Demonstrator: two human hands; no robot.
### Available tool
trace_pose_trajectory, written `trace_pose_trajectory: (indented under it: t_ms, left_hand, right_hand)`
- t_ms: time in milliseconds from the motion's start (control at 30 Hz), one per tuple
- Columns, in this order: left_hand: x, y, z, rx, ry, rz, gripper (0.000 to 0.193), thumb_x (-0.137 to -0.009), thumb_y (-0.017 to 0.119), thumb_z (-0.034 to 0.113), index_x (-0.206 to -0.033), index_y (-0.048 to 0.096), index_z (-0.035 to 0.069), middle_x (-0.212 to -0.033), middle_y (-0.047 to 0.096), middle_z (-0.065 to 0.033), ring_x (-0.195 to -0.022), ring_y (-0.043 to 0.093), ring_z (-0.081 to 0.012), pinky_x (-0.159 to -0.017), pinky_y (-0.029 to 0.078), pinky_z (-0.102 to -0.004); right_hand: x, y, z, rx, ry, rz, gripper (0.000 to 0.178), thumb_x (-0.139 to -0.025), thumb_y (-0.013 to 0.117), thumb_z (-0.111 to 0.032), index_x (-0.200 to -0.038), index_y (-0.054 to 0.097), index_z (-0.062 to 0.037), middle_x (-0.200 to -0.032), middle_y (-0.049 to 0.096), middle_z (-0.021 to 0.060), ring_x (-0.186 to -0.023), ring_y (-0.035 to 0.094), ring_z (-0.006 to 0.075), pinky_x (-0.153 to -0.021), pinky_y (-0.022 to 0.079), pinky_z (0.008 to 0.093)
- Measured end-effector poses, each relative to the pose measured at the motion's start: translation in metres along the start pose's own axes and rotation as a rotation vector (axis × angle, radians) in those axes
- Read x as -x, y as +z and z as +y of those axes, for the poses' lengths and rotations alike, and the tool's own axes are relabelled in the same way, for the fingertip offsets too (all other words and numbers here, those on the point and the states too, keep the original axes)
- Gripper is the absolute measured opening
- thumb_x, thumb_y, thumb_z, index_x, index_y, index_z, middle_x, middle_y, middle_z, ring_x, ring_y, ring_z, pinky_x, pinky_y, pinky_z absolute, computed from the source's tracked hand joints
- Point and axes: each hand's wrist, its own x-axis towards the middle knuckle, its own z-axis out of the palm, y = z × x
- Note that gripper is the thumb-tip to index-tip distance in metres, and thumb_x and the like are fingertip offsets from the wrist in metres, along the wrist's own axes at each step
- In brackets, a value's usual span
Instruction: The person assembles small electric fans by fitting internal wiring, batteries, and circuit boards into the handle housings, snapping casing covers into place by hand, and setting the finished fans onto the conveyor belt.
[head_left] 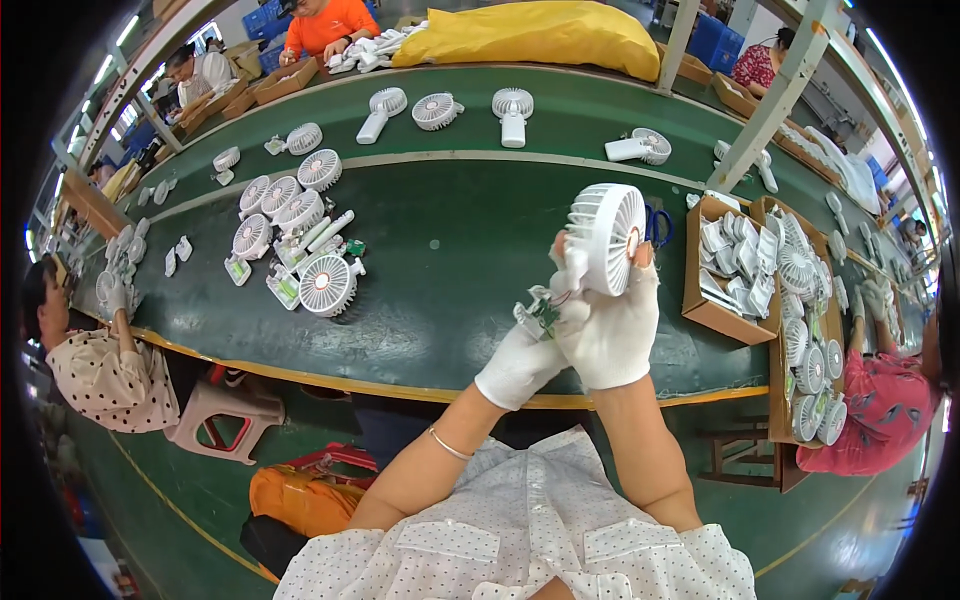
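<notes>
the white fan head point(606, 238), a round slatted plastic grille with an orange hub, is held up over the near edge of the green conveyor belt point(450, 260). the gloved right hand point(612, 325) is closed around its lower rim, thumb at the right side of the grille. the gloved left hand point(530, 355) is pinched shut on the small green circuit board point(543, 315) that hangs below the fan head on thin wires.

it looks light and stiff, but the slats and wires seem fragile; the solid rim is the safer place to hold, not the grille face or the board.

left of the fan head lies a cluster of finished fan heads point(290, 215) on the belt. right of it stand cardboard boxes of parts point(715, 262), with blue scissors point(658, 224) just behind it. nothing crowds the hands.
</notes>
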Motion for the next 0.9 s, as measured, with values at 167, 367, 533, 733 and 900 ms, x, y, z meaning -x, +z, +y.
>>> trace_pose_trajectory:
  t_ms: [167,367,533,733,900]
  left_hand:
    - [0.019,-0.02,-0.004,-0.473,-0.033,0.037,0.047,-0.098,0.063,0.022,-0.139,0.049,0.005,-0.109,0.062,-0.0077,-0.095,0.068,-0.0213,-0.081,0.061,-0.0394]
    - [-0.011,-0.025,0.021,0.165,-0.095,0.414,0.055,-0.102,0.058,0.044,-0.14,0.051,0.005,-0.104,0.066,-0.0081,-0.088,0.068,-0.0202,-0.073,0.06,-0.0379]
    - [-0.005,-0.037,0.003,-0.552,0.215,0.103,0.04,-0.1,0.06,0.015,-0.136,0.052,-0.001,-0.104,0.069,-0.0099,-0.086,0.068,-0.016,-0.077,0.058,-0.0331]
    - [0.002,0.002,0.027,-0.476,-0.351,0.104,0.037,-0.096,0.062,0.016,-0.124,0.049,-0.003,-0.093,0.064,-0.0116,-0.068,0.068,-0.019,-0.052,0.059,-0.0315]
    - [0.007,-0.005,0.025,-0.389,-0.344,0.128,0.036,-0.1,0.058,0.025,-0.122,0.053,-0.002,-0.093,0.064,-0.0106,-0.067,0.068,-0.0174,-0.055,0.059,-0.0308]
  right_hand:
    - [0.014,0.0,-0.02,0.1,-0.155,0.145,0.059,-0.097,0.059,-0.051,-0.137,0.052,-0.008,-0.119,0.063,0.0147,-0.083,0.065,0.0182,-0.055,0.05,0.0243]
    - [0.054,-0.018,-0.014,1.171,-0.274,0.174,0.04,-0.082,0.078,-0.014,-0.118,0.068,-0.0016,-0.111,0.071,0.0097,-0.091,0.069,0.0149,-0.081,0.055,0.0292]
    - [0.059,0.0,0.002,1.271,0.14,0.295,0.039,-0.082,0.07,-0.016,-0.117,0.066,0.0008,-0.099,0.07,0.0086,-0.085,0.067,0.0142,-0.073,0.057,0.0304]
    - [0.01,-0.045,-0.039,1.358,-0.089,0.488,0.03,-0.098,0.054,-0.028,-0.098,0.067,-0.0009,-0.069,0.063,0.0021,-0.048,0.052,0.0067,-0.041,0.038,0.0211]
    - [0.007,-0.034,-0.037,1.428,-0.001,0.467,0.032,-0.099,0.054,-0.031,-0.095,0.066,-0.0009,-0.066,0.061,0.0028,-0.049,0.054,0.0078,-0.041,0.039,0.022]
